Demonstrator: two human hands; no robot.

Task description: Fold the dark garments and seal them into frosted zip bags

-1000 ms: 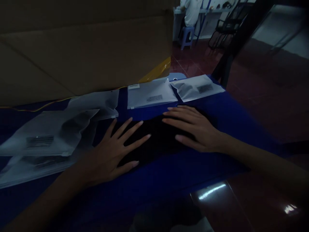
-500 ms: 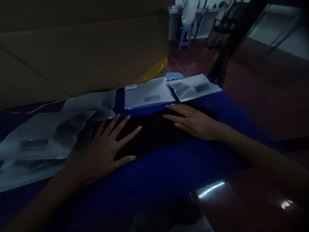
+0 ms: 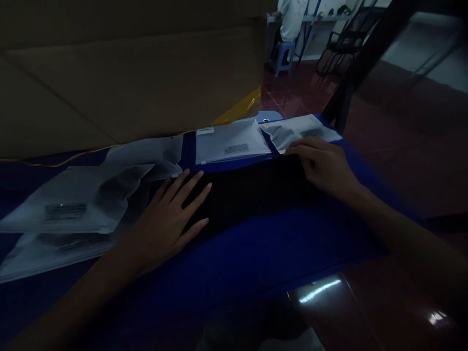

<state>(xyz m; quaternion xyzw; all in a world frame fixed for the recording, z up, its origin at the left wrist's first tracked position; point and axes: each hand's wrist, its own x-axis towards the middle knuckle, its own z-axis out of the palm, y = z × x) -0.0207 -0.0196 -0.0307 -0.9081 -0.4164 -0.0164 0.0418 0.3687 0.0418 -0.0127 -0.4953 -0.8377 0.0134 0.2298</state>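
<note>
A long strip of black cloth (image 3: 248, 195) lies flat across the blue table cover (image 3: 234, 268); in the dim light its exact kind cannot be made out. My left hand (image 3: 175, 209) rests palm down with fingers spread over the cloth's left end. At the right end, my right hand (image 3: 321, 163) has its fingers bent into a pinch at the cloth's far edge, close to a frosted zip bag (image 3: 288, 134). Another frosted zip bag (image 3: 234, 144) with a printed label lies just beyond the middle of the cloth.
Several more frosted bags (image 3: 84, 195) overlap at the left. A large cardboard box (image 3: 139, 87) with yellow tape stands behind them. Beyond the table are a dark metal post (image 3: 351, 83), a seated person (image 3: 292, 19) on a blue stool (image 3: 283, 57), and a black chair (image 3: 347, 44).
My right hand has gone from lying flat with fingers extended to a pinch at the cloth's far edge, slightly farther right. My left hand stays spread on the cloth. The view has shifted slightly.
</note>
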